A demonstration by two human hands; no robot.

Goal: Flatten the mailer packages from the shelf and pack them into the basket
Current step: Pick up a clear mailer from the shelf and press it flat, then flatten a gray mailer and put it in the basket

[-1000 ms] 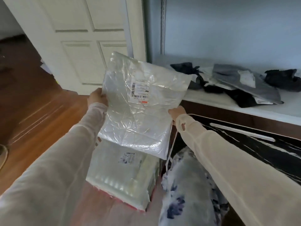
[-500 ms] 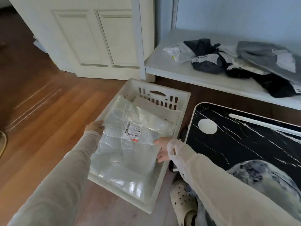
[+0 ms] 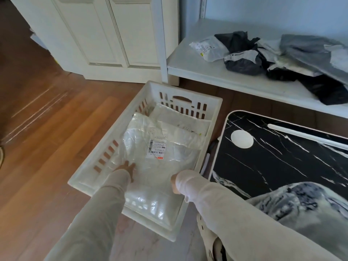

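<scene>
The clear mailer (image 3: 160, 147) lies in the basket (image 3: 212, 102) under the flat left hand (image 3: 126, 168), grip released. The right hand (image 3: 174, 183) is beside it, hidden by its sleeve (image 3: 190, 180); I cannot tell its grip.

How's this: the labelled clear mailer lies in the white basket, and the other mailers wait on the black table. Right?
Not quite. In the head view the other mailers wait on the white shelf, not the black table. The labelled clear mailer does lie in the white basket.
</scene>
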